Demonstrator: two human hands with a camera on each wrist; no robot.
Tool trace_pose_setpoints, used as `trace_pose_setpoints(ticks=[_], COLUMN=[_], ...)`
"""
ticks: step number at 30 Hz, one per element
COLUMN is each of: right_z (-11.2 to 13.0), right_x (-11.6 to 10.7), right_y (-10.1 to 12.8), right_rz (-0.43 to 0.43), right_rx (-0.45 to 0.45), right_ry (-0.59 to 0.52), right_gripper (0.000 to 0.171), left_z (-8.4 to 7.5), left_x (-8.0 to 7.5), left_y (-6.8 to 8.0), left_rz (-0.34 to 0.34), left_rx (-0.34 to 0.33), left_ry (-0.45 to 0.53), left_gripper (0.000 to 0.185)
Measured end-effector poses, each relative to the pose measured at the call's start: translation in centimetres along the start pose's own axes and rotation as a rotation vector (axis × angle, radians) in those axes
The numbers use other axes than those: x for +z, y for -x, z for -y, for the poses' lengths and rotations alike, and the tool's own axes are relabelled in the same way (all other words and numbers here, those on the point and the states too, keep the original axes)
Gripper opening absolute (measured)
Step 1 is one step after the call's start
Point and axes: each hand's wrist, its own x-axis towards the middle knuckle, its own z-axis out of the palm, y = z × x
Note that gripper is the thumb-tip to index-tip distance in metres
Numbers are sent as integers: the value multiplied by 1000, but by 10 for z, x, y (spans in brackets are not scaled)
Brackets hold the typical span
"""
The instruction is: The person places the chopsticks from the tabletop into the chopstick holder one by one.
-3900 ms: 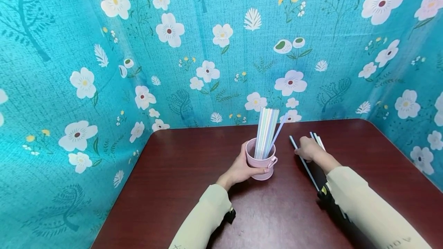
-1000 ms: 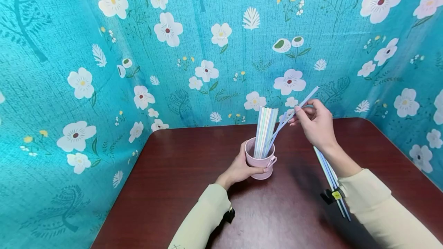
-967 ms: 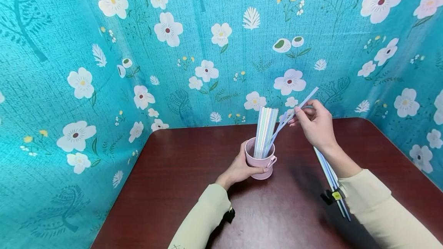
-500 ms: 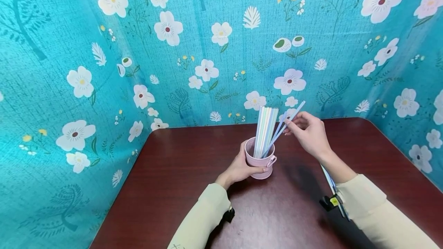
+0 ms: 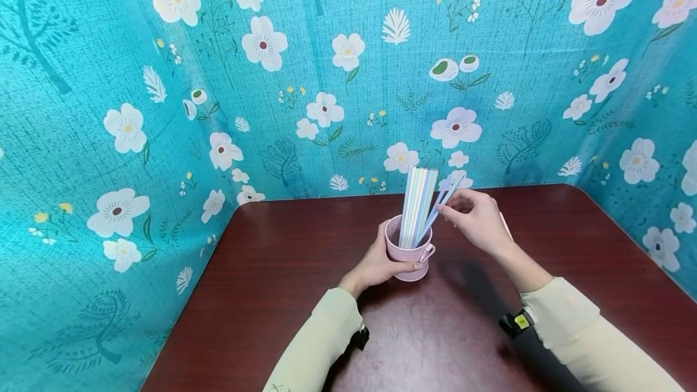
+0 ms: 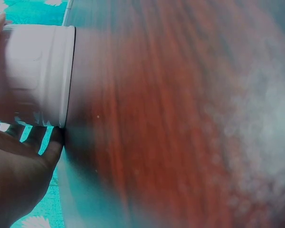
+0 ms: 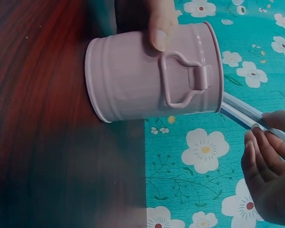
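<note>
Head view: the right hand (image 5: pixel 479 218) has come down, pinching a blue straw (image 5: pixel 443 201) now sunk deeper into the pink cup (image 5: pixel 407 253), near the desk's (image 5: pixel 283 295) back edge. The left hand (image 5: pixel 376 265) still grips the cup.

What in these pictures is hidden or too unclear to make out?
- Head view: the pink cup wall hides the straws' lower ends.
- Head view: the right hand and its sleeve cover most of the loose straws on the table.
- Left wrist view: blurred; only the left hand and cup side show.
</note>
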Motion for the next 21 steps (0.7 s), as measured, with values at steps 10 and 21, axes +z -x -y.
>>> trace_pose_setpoints(ticks=[10, 21], right_z=[2, -1], right_x=[5, -2], right_y=[3, 0], right_rz=[23, 21], right_rx=[25, 77], right_ry=[59, 75], right_gripper=[18, 30], left_z=[1, 0], left_x=[-1, -1], left_y=[-1, 0], left_rz=[8, 6], left_rx=[6, 4], left_ry=[-28, -8], left_gripper=[111, 110])
